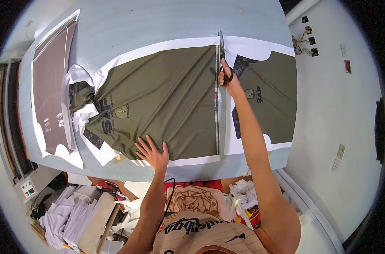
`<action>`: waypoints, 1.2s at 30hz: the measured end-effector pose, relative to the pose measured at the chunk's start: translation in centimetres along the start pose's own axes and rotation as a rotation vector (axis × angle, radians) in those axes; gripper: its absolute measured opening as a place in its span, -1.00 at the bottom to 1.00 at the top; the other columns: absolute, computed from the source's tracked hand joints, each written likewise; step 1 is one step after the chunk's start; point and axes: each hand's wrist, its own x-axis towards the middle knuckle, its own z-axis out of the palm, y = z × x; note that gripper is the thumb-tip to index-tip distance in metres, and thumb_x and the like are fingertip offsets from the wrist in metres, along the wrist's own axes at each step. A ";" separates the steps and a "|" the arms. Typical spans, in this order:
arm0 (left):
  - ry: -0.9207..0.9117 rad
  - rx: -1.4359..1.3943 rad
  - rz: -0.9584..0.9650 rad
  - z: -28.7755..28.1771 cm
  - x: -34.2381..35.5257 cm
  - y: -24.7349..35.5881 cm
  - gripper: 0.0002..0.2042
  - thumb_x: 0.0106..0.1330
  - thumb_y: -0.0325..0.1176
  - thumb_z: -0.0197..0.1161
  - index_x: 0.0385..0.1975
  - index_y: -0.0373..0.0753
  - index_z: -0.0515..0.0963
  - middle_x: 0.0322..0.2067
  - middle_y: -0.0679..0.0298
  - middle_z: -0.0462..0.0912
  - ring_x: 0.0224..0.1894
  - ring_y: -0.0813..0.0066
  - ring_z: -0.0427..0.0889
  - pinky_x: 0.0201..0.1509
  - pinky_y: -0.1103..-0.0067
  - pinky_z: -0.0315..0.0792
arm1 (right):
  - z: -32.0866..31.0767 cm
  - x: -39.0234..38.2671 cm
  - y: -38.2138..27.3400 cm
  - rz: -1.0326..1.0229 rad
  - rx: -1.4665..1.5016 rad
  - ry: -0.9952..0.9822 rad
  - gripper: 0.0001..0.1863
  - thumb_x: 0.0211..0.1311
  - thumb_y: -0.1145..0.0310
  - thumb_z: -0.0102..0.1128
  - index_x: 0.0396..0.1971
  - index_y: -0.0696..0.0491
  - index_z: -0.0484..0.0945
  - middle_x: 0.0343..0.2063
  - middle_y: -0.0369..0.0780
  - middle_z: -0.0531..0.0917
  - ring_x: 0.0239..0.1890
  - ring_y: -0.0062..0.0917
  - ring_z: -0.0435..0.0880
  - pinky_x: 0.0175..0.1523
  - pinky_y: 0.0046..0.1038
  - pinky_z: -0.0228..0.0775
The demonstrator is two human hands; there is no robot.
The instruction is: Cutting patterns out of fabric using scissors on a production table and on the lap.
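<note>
Head view: your right grip is closed around the handles of the scissors. The dark blades point away from you, lie along the right edge of the large green cloth at its far corner, and extend past the white border. You cannot tell from this angle whether the blades are parted. Your left grip is released: the palm is down and the fingers are spread flat on the near side of the same cloth.

The large green cloth lies across the middle of the blue-grey counter, creased diagonally and bunched at its left end. To its right, beyond a narrow gap, lies a second green cloth with dark patterned corners. At the left of the counter lies a brown cloth with a white border. White fabric is piled below the counter at lower left.
</note>
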 end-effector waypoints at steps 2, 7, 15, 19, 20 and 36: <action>0.010 -0.009 0.004 0.2 0.1 0.1 -0.22 0.43 0.14 0.11 0.55 -0.13 0.11 0.58 -0.03 -0.11 0.60 -0.20 -0.19 0.53 -0.18 -0.27 | -0.7 0.7 -0.4 0.014 0.030 -0.033 -0.38 0.13 -0.35 0.40 -0.66 -0.20 0.29 -0.70 -0.45 0.31 -0.68 -0.66 0.28 -0.49 -0.58 0.13; 0.027 -0.029 0.016 0.3 0.2 0.0 -0.20 0.42 0.14 0.13 0.55 -0.13 0.11 0.58 -0.02 -0.12 0.60 -0.19 -0.21 0.54 -0.18 -0.28 | -0.1 1.6 -1.5 -0.054 -0.108 0.040 -0.43 0.14 -0.29 0.44 -0.65 -0.18 0.36 -0.68 -0.46 0.34 -0.66 -0.67 0.33 -0.48 -0.58 0.17; -0.007 -0.016 -0.004 -0.1 0.0 -0.5 -0.21 0.42 0.14 0.12 0.55 -0.14 0.11 0.58 -0.02 -0.11 0.60 -0.18 -0.21 0.54 -0.16 -0.31 | -0.5 1.6 -2.0 0.051 0.107 -0.123 -0.36 0.17 -0.37 0.35 -0.67 -0.16 0.31 -0.68 -0.40 0.35 -0.62 -0.63 0.38 -0.49 -0.56 0.20; 0.001 -0.017 0.014 0.3 0.4 0.2 -0.21 0.42 0.13 0.12 0.55 -0.14 0.11 0.58 -0.02 -0.12 0.61 -0.17 -0.21 0.55 -0.16 -0.32 | -2.0 2.8 -2.6 0.030 0.077 -0.162 -0.37 0.17 -0.36 0.36 -0.65 -0.17 0.30 -0.67 -0.43 0.32 -0.62 -0.66 0.37 -0.51 -0.56 0.18; 0.001 -0.021 0.018 0.3 0.4 0.6 -0.21 0.42 0.13 0.12 0.55 -0.14 0.12 0.58 -0.02 -0.12 0.61 -0.16 -0.21 0.55 -0.15 -0.32 | -2.2 3.2 -2.5 -0.055 0.018 -0.103 -0.40 0.15 -0.31 0.41 -0.65 -0.18 0.31 -0.66 -0.46 0.34 -0.63 -0.70 0.36 -0.50 -0.59 0.18; 0.670 -0.566 -0.083 -8.9 16.5 -9.3 -0.80 0.43 -0.36 0.24 -0.43 -0.31 0.50 -0.56 0.08 0.53 -0.51 0.20 0.49 -0.36 0.35 0.40 | -3.9 2.1 0.1 -0.247 -0.039 0.065 -0.44 0.35 -0.10 0.34 -0.71 -0.12 0.35 -0.79 -0.37 0.26 -0.77 -0.59 0.29 -0.60 -0.44 0.14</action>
